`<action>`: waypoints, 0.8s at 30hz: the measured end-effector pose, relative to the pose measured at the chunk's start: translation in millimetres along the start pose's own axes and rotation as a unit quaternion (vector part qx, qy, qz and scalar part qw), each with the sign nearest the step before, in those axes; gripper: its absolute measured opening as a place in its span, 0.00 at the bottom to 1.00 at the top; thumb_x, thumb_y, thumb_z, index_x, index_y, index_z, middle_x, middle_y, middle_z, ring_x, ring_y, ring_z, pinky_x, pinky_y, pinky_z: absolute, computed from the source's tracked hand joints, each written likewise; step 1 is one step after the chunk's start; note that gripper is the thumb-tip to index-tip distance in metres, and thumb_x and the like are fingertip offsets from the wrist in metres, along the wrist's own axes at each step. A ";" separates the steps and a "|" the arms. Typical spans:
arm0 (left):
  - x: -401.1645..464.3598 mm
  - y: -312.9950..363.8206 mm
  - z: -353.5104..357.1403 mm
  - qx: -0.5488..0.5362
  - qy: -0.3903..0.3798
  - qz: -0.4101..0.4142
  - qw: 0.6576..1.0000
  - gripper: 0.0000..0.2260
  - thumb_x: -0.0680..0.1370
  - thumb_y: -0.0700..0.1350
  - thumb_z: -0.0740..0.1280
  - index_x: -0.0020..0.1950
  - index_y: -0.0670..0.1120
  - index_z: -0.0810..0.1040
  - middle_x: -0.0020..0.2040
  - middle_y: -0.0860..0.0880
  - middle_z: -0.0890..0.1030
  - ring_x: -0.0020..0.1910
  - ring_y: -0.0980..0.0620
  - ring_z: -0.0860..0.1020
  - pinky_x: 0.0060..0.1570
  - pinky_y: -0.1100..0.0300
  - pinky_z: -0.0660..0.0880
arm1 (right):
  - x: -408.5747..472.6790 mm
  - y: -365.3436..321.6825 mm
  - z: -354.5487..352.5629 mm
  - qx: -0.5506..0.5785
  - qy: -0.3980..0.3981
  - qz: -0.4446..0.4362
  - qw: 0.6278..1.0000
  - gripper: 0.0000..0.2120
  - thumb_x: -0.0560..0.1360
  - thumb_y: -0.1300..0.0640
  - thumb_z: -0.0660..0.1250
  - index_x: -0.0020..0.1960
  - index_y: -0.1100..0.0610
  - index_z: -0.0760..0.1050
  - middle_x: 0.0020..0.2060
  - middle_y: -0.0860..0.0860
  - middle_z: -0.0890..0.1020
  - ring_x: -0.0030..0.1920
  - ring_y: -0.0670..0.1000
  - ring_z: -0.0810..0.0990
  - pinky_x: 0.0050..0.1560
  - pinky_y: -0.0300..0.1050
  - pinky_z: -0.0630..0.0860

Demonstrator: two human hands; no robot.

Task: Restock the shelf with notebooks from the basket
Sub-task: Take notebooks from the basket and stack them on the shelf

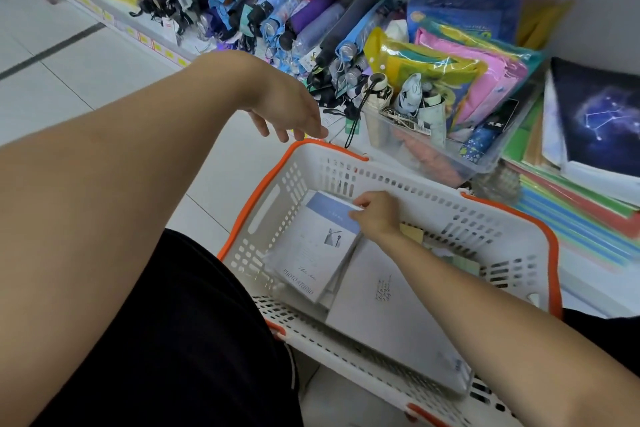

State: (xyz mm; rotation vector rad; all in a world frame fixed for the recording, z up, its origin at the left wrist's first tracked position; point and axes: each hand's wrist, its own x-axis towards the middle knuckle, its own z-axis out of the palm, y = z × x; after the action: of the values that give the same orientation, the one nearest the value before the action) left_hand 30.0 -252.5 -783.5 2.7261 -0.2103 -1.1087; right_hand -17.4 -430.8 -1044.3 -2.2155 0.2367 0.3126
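- Nearest the camera, a bare forearm runs from the lower left of the frame up to the left hand [291,114], which hovers over the far corner of the basket [498,239]; its fingers hang loose and slightly spread and hold nothing, probably kept free to steady the basket or take a notebook
- Lower right of the frame, the other forearm reaches into the basket, where the right hand [375,215] curls its fingers round the top edge of the blue-banded notebook [311,246], seemingly to tilt it up for lifting out
- That notebook lies tipped against the basket's left wall on top of others; a plain white notebook [391,319] lies flat just beside it, partly under the forearm
- White with an orange rim, the basket sits on the floor hard against the low shelf [585,288], likely so each notebook travels only a short way
- At the right edge of the frame, a dark constellation-cover notebook [595,114] tops a stack on the shelf, which looks like where the stock belongs
- Folded umbrellas [304,10] and a clear tub [433,149] fill the shelf further towards the upper left
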 end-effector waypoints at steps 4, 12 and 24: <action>1.8 2.0 -0.4 0.005 -0.002 -0.004 1.000 0.17 0.80 0.57 0.62 0.66 0.53 0.74 0.54 0.53 0.80 0.54 0.51 0.80 0.58 0.49 0.78 | -4.7 -13.8 2.7 0.055 -0.009 -0.005 0.998 0.06 0.72 0.62 0.74 0.39 0.57 0.78 0.37 0.49 0.80 0.43 0.51 0.79 0.41 0.41 0.75; 0.4 0.1 1.9 0.006 -0.005 -0.006 1.000 0.17 0.80 0.58 0.62 0.66 0.53 0.74 0.54 0.54 0.80 0.53 0.52 0.80 0.56 0.50 0.78 | 8.3 14.0 -33.2 -0.024 -0.082 0.153 0.985 0.06 0.80 0.62 0.65 0.52 0.66 0.77 0.50 0.63 0.81 0.50 0.60 0.81 0.53 0.57 0.81; -7.9 -6.9 4.3 -0.008 0.005 -0.027 1.000 0.39 0.67 0.70 0.67 0.70 0.48 0.70 0.53 0.55 0.77 0.58 0.49 0.76 0.60 0.50 0.77 | 8.0 -70.1 -125.5 0.290 -0.257 -0.024 0.922 0.19 0.73 0.67 0.70 0.63 0.60 0.78 0.47 0.50 0.87 0.46 0.49 0.86 0.43 0.44 0.84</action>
State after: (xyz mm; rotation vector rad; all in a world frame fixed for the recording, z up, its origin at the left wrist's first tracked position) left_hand 21.8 -244.7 -782.8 2.7377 -0.1270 -1.1052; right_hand 27.3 -487.7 -919.9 -1.4898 -0.0183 0.6866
